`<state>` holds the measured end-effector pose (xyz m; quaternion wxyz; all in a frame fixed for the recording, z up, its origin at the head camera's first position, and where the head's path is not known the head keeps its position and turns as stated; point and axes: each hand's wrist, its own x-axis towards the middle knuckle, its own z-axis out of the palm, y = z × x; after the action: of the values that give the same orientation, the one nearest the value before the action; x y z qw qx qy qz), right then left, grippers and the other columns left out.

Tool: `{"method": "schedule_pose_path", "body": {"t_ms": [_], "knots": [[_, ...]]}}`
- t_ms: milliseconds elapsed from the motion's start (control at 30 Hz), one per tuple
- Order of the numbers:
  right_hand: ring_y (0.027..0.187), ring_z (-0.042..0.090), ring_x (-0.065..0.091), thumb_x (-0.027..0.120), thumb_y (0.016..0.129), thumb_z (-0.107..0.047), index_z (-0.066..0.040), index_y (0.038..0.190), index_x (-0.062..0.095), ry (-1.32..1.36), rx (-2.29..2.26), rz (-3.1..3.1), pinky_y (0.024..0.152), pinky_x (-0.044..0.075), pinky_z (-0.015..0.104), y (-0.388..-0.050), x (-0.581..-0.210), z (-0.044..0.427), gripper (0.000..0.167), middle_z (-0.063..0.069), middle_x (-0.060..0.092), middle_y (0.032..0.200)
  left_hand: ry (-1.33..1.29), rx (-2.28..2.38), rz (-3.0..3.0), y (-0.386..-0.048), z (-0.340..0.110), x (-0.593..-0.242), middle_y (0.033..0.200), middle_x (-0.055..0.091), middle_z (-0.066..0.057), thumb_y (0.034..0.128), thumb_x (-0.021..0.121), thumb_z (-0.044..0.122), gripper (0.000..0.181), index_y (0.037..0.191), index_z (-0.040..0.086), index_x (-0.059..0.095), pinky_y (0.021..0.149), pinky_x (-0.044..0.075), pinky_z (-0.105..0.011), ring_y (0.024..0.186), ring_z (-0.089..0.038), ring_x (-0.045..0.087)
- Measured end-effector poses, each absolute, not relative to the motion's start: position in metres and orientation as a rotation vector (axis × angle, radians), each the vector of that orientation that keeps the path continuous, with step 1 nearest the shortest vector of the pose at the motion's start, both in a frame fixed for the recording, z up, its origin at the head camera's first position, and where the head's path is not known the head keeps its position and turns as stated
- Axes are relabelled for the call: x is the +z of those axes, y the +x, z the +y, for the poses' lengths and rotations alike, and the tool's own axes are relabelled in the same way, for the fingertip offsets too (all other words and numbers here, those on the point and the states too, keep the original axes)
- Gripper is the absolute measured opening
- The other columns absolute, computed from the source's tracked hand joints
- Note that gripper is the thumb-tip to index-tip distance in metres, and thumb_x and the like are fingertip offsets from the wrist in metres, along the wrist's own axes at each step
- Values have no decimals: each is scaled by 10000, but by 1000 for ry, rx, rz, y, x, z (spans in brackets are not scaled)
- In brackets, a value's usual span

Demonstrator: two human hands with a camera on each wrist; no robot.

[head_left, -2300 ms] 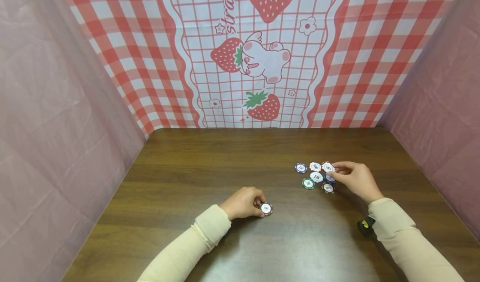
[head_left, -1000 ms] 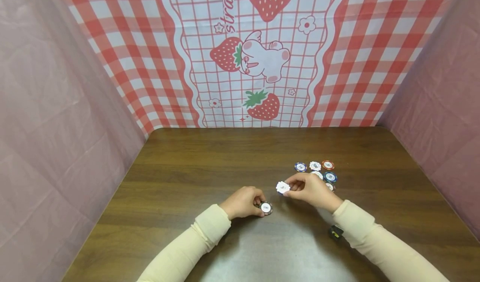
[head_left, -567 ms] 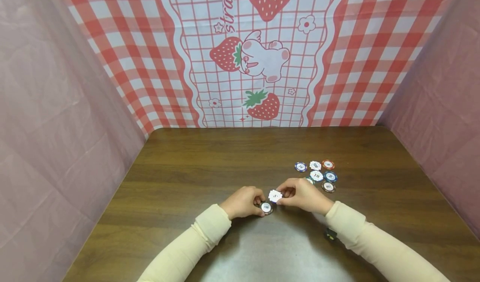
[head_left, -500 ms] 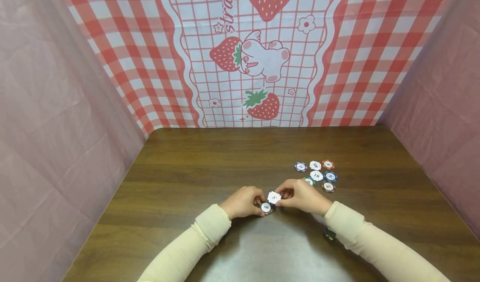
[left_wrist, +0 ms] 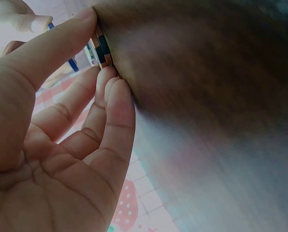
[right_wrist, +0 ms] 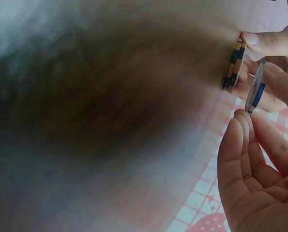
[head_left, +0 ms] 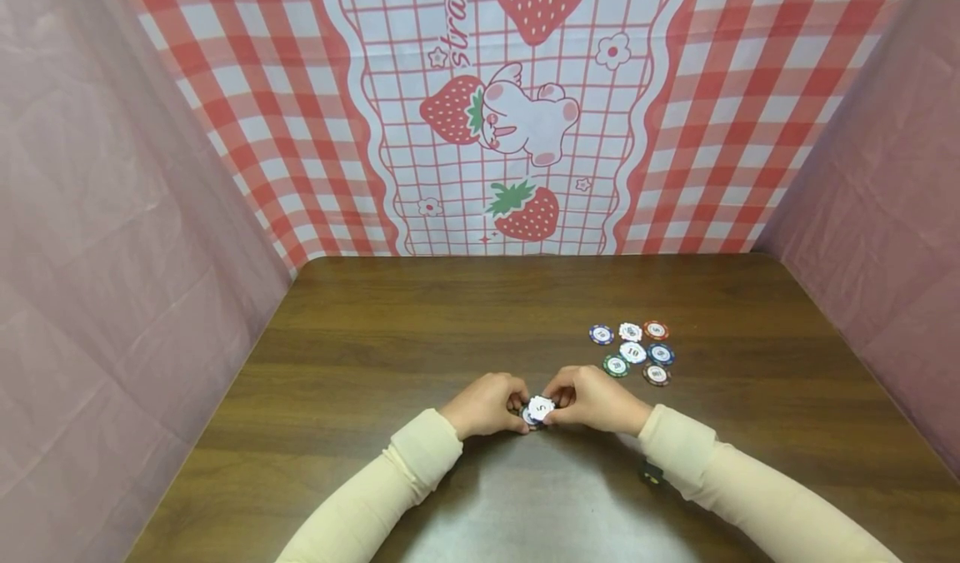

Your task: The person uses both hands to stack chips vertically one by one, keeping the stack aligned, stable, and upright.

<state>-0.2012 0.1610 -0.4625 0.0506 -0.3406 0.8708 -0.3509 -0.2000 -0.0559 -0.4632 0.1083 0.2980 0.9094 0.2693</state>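
Observation:
On the table, my left hand (head_left: 486, 405) pinches the rim of a short stack of poker chips (right_wrist: 234, 66) with dark and orange-brown edges. My right hand (head_left: 597, 398) holds a white poker chip (head_left: 540, 407) marked 5, with blue patches on its edge, between thumb and fingers. That white chip (right_wrist: 256, 89) is tilted and just above the stack, apart from it in the right wrist view. From the head view it covers most of the stack's top face. In the left wrist view the dark-edged stack (left_wrist: 102, 49) sits between thumb and fingertips.
Several loose poker chips lie in a cluster right of centre, among them a white one (head_left: 632, 352), a green one (head_left: 617, 366), a red one (head_left: 657, 330) and a blue one (head_left: 601, 335). A checked strawberry cloth (head_left: 525, 122) hangs behind the wooden table (head_left: 420, 305).
My right hand has picked the white 5 chip from the cluster and carried it left and nearer, over the stack. The left hand has stayed in place at the stack.

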Motion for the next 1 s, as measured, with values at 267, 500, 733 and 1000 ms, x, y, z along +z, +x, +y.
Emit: {"method": "schedule_pose_path", "body": {"t_ms": [267,500,733,1000], "knots": [[674,-11,536,848,721,-223,-130,853,742,-1052,-974,2699,605,468,172,-200,-464,156,194,-61,636,762,863,782,2677,-199,-56,-463,800,647,58,703,873,203,290,922,128,699,694,438,-156,731,-14,545],[666,-4,538,849,712,-211,-115,844,733,-1055,-896,2711,606,459,162,-199,-464,151,200,-60,628,758,873,770,2681,-198,-55,-462,808,671,43,706,871,191,290,929,118,700,692,441,-150,733,-20,561],[672,32,558,846,716,-195,-90,852,726,-1048,-875,2709,605,457,165,-198,-459,148,210,-41,631,771,866,779,2670,-199,-55,-462,793,663,52,706,870,180,282,917,120,694,684,445,-151,722,-19,563],[674,13,546,843,720,-200,-87,859,723,-1033,-853,2712,611,458,162,-198,-459,146,215,-46,631,772,865,773,2672,-199,-55,-461,781,652,56,708,867,182,271,909,124,694,676,438,-151,705,-7,537]]}}
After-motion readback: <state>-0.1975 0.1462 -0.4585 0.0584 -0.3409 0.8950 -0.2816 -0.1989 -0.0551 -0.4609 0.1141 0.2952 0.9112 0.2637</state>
